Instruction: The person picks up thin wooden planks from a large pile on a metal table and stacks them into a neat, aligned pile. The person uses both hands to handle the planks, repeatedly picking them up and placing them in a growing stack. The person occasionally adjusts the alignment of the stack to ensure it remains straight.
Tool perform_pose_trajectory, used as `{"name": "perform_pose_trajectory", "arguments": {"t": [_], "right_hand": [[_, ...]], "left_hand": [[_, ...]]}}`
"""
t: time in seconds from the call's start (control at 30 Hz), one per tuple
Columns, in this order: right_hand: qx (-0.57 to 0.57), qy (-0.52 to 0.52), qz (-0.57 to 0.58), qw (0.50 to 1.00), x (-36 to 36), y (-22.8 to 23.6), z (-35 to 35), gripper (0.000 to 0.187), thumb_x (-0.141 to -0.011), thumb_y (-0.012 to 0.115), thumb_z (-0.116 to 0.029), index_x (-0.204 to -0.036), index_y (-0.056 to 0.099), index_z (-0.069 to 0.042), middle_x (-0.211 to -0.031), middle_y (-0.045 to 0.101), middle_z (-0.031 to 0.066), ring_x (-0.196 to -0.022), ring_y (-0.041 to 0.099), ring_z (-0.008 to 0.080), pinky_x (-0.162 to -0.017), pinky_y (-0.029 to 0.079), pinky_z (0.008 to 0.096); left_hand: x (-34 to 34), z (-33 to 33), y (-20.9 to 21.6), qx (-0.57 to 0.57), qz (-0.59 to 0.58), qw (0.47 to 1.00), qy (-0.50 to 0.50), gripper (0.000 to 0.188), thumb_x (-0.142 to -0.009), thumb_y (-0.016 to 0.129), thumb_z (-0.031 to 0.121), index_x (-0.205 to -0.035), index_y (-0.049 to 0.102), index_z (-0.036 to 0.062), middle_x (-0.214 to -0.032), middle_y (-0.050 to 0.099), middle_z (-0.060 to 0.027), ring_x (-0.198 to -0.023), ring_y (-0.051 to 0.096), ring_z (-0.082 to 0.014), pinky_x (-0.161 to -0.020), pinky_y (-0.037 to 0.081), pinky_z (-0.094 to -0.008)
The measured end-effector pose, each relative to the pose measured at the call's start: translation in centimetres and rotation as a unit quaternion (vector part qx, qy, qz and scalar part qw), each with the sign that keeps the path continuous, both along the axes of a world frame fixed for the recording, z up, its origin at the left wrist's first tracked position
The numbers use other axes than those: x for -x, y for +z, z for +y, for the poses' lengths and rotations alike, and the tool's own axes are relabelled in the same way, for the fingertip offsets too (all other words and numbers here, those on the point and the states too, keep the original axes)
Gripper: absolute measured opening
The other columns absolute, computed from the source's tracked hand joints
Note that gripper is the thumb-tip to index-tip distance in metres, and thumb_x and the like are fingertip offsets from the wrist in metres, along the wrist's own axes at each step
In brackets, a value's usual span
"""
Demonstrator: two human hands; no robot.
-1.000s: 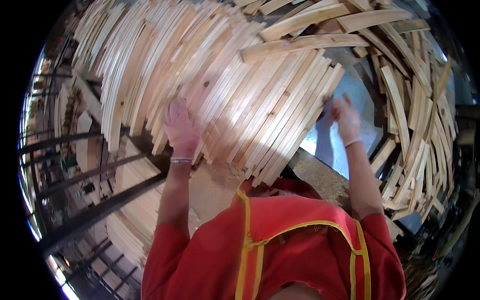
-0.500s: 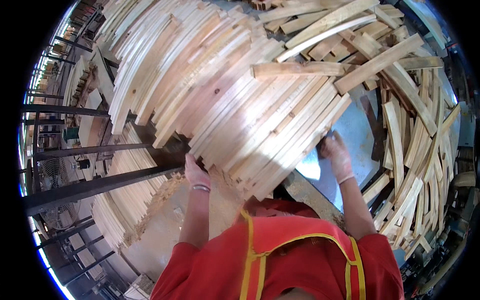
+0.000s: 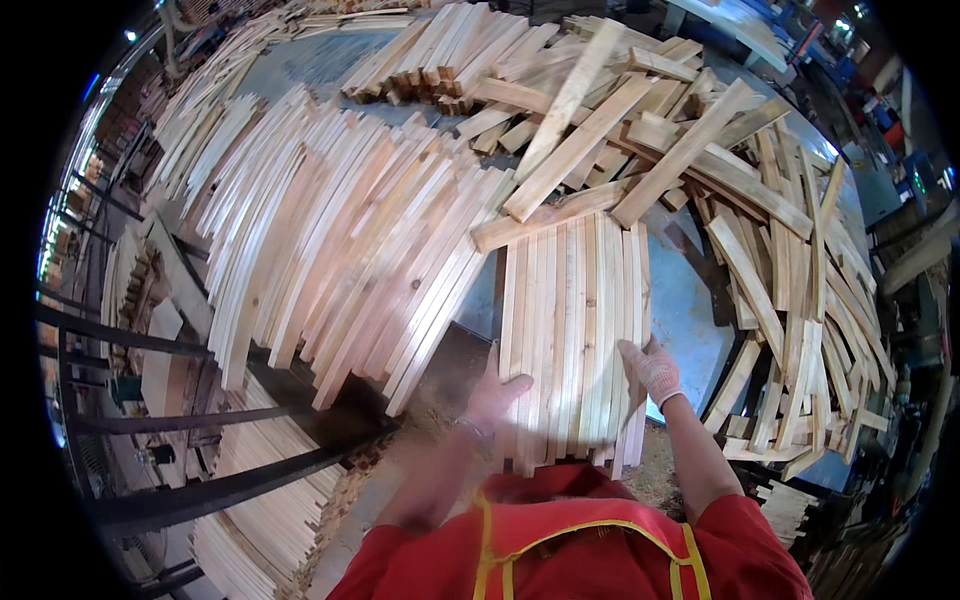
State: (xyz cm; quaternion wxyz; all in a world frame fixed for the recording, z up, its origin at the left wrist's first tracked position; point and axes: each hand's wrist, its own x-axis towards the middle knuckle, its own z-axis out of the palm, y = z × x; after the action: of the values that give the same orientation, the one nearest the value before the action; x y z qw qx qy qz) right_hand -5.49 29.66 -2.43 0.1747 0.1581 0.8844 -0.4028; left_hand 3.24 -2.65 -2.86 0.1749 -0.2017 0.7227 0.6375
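A bundle of pale wooden strips [image 3: 565, 330], laid side by side, stands lengthwise in front of my body with its near end against my red top. My left hand [image 3: 495, 392] presses on its left edge, thumb over the top. On the right edge, my gloved right hand [image 3: 652, 368] clasps the bundle from the other side, thumb also on top. The undersides of both hands' fingers are hidden by the wood. To the left, a gap parts the bundle from a broad row of similar strips [image 3: 345, 250].
Loose wooden boards [image 3: 585, 145] lie crisscross at the far end, one touching the bundle's far end. More sticks [image 3: 800, 320] are heaped on the right of the blue-grey tabletop [image 3: 685, 290]. A black metal frame bar [image 3: 230, 475] and a lower wood stack [image 3: 265, 510] are at left.
My hands have come closer together, now on both sides of a narrower bundle. That bundle has turned and parted from the row on the left. The view has shifted toward the far side.
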Motion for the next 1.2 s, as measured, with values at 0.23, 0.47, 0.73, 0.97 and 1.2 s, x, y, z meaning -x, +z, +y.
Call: {"name": "perform_pose_trajectory", "arguments": {"t": [0.23, 0.47, 0.73, 0.97, 1.2], "right_hand": [[0.128, -0.099, -0.174, 0.971, -11.9, 5.7, -3.9, 0.063, -0.09, 0.085, -0.032, -0.136, 0.061, 0.003, -0.096, 0.076, 0.0128, -0.081, 0.071, 0.0222, -0.078, 0.059, 0.0373], [0.292, -0.129, -0.163, 0.934, -14.9, 2.1, -0.7, 0.063, -0.087, 0.085, -0.016, -0.14, 0.057, 0.004, -0.106, 0.071, 0.0072, -0.085, 0.065, 0.0152, -0.076, 0.055, 0.0322], [0.429, -0.118, 0.046, 0.894, -8.0, 9.0, -1.5, 0.073, -0.084, 0.083, -0.011, -0.146, 0.048, 0.005, -0.123, 0.068, 0.0142, -0.108, 0.067, 0.0243, -0.09, 0.058, 0.0377], [0.376, -0.04, 0.1, 0.92, 4.2, 13.0, -4.9, 0.066, -0.088, 0.082, -0.017, -0.143, 0.051, 0.0, -0.12, 0.068, 0.0117, -0.1, 0.066, 0.0193, -0.084, 0.057, 0.0342], [0.368, 0.069, 0.123, 0.919, 27.0, 18.8, -13.8, 0.063, -0.093, 0.077, -0.018, -0.146, 0.051, 0.004, -0.124, 0.069, 0.0093, -0.105, 0.067, 0.0173, -0.091, 0.057, 0.0317]], "left_hand": [[-9.8, -4.0, 0.2, -0.196, -0.092, 0.976, 0.018, 0.109, -0.086, 0.084, 0.005, -0.171, 0.015, 0.0084, -0.148, 0.059, -0.0167, -0.128, 0.063, -0.0206, -0.105, 0.055, -0.0378], [-11.8, -3.1, 4.2, -0.078, 0.024, 0.995, -0.049, 0.115, -0.085, 0.09, 0.013, -0.171, 0.013, 0.0056, -0.156, 0.055, -0.0148, -0.137, 0.058, -0.0241, -0.111, 0.051, -0.0383], [-6.8, -2.2, 12.3, 0.163, 0.169, 0.969, -0.073, 0.123, -0.079, 0.09, 0.034, -0.169, 0.014, -0.0005, -0.148, 0.059, -0.0283, -0.131, 0.064, -0.0353, -0.112, 0.049, -0.0403], [1.8, -3.9, 12.8, 0.117, 0.204, 0.972, 0.02, 0.126, -0.075, 0.089, 0.041, -0.168, 0.015, -0.0016, -0.141, 0.064, -0.0298, -0.13, 0.065, -0.0404, -0.11, 0.05, -0.043], [22.9, -12.0, 18.2, -0.054, 0.247, 0.963, 0.091, 0.115, -0.075, 0.086, 0.022, -0.168, 0.021, 0.004, -0.146, 0.06, -0.0192, -0.131, 0.061, -0.0262, -0.109, 0.05, -0.0408]]}}
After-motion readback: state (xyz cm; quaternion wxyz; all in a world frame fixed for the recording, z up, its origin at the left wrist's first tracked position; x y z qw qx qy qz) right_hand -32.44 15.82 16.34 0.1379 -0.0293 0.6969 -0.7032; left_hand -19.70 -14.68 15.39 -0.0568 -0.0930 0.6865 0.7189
